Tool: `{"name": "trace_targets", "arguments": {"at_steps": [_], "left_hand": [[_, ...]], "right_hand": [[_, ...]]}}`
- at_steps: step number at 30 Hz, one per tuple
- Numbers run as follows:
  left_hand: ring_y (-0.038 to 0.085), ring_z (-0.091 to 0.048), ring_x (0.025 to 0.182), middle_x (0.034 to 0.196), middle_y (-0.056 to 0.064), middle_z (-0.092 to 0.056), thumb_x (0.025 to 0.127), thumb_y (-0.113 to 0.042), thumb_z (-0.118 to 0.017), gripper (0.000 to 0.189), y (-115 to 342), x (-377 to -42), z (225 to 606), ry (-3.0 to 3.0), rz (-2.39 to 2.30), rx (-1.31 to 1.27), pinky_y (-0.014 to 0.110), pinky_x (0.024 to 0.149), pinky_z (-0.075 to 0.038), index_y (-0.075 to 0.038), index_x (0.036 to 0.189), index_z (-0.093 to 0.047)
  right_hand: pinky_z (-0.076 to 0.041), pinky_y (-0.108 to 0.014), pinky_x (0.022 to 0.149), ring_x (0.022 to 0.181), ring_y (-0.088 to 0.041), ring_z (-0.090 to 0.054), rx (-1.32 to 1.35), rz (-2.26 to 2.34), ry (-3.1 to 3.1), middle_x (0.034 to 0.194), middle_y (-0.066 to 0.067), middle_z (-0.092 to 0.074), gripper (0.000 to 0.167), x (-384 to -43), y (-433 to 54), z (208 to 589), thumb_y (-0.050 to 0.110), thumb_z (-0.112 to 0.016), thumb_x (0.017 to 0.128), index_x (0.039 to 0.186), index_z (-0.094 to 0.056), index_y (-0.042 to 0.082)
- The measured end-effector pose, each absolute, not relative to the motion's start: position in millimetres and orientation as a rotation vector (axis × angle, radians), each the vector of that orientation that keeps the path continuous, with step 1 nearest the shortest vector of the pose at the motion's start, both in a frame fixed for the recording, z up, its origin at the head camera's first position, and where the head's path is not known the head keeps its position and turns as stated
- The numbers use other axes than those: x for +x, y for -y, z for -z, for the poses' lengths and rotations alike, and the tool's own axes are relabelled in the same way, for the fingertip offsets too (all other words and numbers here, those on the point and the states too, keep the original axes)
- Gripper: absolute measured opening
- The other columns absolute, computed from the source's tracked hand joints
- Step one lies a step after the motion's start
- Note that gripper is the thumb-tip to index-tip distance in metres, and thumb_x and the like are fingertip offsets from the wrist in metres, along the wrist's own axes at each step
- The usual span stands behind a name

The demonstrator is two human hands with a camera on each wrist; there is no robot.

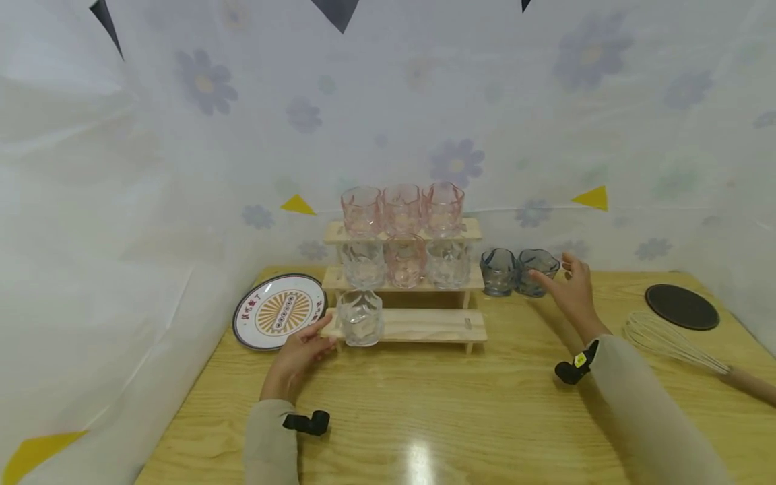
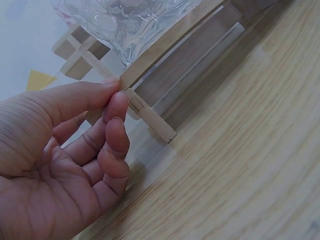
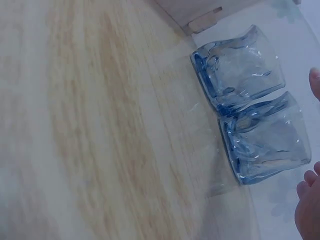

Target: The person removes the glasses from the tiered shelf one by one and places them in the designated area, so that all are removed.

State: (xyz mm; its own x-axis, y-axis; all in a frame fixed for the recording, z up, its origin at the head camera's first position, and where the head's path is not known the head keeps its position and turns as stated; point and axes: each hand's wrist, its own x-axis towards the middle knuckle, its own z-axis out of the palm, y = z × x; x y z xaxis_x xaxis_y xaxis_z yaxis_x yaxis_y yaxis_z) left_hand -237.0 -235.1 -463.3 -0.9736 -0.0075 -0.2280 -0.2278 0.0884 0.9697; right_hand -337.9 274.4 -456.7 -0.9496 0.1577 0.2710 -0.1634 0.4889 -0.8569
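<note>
A three-tier wooden stand (image 1: 418,323) holds several glasses. My left hand (image 1: 297,357) pinches the left end of its lowest tier between thumb and fingertips, seen closely in the left wrist view. Beside that hand, a clear glass (image 1: 362,323) sits on this tier. Two blue glasses (image 1: 499,275) stand side by side on the table, just right of the stand. My right hand (image 1: 574,296) is at the outer blue glass (image 3: 267,140), thumb and fingers spread around its right side. In the right wrist view the fingers appear apart from the glass.
Pink glasses (image 1: 402,209) line the top tier; one pink glass (image 1: 405,263) stands between two clear ones on the middle tier. A patterned plate (image 1: 251,323) lies left. A whisk (image 1: 673,340) and black round mat (image 1: 682,306) lie right. A floral curtain (image 1: 376,101) hangs behind.
</note>
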Motion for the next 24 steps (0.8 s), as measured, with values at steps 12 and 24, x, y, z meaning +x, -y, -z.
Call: {"name": "trace_targets", "arguments": {"at_steps": [12,24], "left_hand": [[0.011,-0.061,0.074,0.076,-0.005,-0.067,0.085,-0.010,-0.070,0.059,236.8,-237.6,464.4,-2.197,-1.997,-0.219,0.023,0.066,-0.045,-0.016,0.140,-0.047],[0.010,-0.061,0.071,0.073,-0.005,-0.066,0.086,-0.006,-0.068,0.060,235.0,-238.3,465.6,-2.188,-2.016,-0.212,0.023,0.064,-0.044,-0.014,0.141,-0.046]], "right_hand": [[-0.036,-0.046,0.099,0.113,-0.033,-0.039,0.180,-1.358,2.379,0.130,-0.022,-0.036,0.072,-301.5,-263.1,446.1,0.027,-0.070,0.086,0.141,-0.035,-0.004],[-0.037,-0.009,0.088,0.102,-0.007,-0.044,0.486,-1.351,2.266,0.118,-0.015,-0.046,0.062,-261.0,-217.8,449.8,-0.002,-0.075,0.077,0.132,-0.047,-0.004]]}}
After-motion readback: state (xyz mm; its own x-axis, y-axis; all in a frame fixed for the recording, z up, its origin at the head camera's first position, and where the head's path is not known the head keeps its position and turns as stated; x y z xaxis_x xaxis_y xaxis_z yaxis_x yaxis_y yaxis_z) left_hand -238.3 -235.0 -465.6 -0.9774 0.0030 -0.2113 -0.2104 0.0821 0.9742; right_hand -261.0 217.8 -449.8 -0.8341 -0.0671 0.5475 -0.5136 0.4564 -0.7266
